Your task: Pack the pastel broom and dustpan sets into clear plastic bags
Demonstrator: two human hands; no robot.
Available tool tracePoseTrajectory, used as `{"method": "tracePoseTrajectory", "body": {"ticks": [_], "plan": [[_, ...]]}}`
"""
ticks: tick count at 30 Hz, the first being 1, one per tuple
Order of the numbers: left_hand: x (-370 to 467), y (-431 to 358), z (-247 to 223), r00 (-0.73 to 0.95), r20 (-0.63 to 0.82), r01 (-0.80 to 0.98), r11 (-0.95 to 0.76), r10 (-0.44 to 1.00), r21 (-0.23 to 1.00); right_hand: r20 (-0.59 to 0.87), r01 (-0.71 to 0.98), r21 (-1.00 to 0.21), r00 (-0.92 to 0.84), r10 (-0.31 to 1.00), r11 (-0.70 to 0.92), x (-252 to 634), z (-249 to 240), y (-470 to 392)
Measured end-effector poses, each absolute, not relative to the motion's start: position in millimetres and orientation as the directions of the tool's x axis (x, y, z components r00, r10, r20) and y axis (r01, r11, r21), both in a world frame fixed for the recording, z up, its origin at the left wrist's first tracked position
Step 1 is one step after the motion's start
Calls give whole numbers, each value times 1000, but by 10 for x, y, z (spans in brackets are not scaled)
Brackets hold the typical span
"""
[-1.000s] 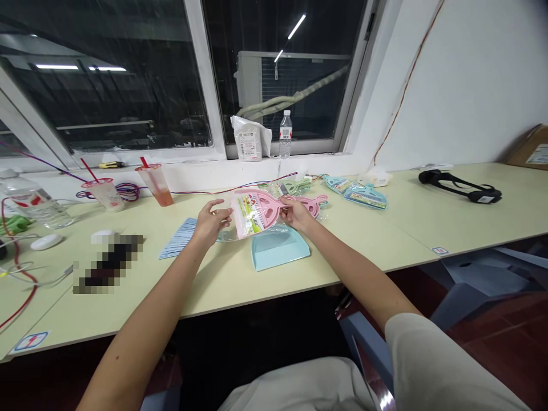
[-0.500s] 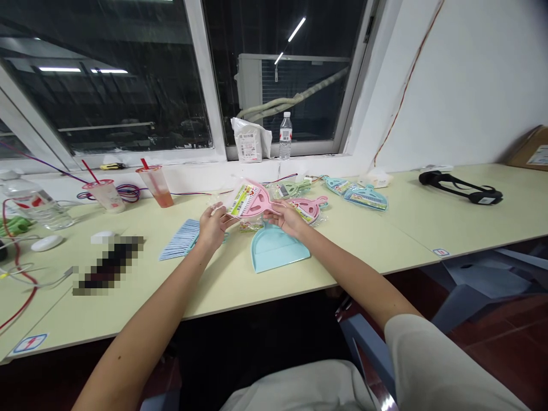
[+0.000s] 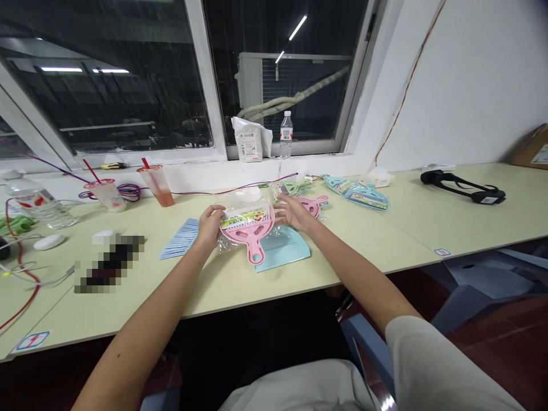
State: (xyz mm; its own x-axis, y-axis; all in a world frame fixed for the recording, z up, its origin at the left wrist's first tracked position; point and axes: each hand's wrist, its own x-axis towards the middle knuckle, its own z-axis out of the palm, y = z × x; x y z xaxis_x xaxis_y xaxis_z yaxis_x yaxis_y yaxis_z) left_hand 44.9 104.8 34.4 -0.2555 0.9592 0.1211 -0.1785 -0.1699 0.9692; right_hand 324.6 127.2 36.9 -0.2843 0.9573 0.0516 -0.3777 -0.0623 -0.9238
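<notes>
A pink toy dustpan set (image 3: 247, 233) in clear plastic wrap, with a printed card, hangs over the table with its handle pointing towards me. My left hand (image 3: 209, 225) pinches its left edge. Beside its right edge is my right hand (image 3: 295, 213), fingers apart; whether the fingertips touch the wrap is hard to tell. Under the pink set lies a light blue dustpan (image 3: 285, 251), partly covered. A blue-bristled brush (image 3: 180, 238) rests left of my left hand. Another pink set (image 3: 315, 205) shows behind my right hand.
Wrapped green (image 3: 295, 186) and blue sets (image 3: 367, 197) lie further back. Drink cups (image 3: 158, 185), a large water bottle (image 3: 40, 200) and cables are at the left. A black headset-like strap (image 3: 464, 187) lies right. A small bottle (image 3: 286, 137) stands on the sill.
The pink set has turned so its handle, earlier pointing right in my right hand, now points towards me. My right hand has let go of the handle and moved beside the right edge.
</notes>
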Motion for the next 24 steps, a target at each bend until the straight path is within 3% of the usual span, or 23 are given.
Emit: {"method": "tracePoseTrajectory", "body": {"ticks": [3,15,24], "plan": [[497,994,351,-210,117,-163,-153,971,975,56,-316,-945,-412,909,-85,3223,322,1240],[622,862,410,-90,168,-146,-180,982,973,130,-304,-950,-181,975,70,3106,231,1274],[584,905,390,19,265,-168,-258,964,952,325,-270,-919,-113,939,286,3107,175,1320]]}}
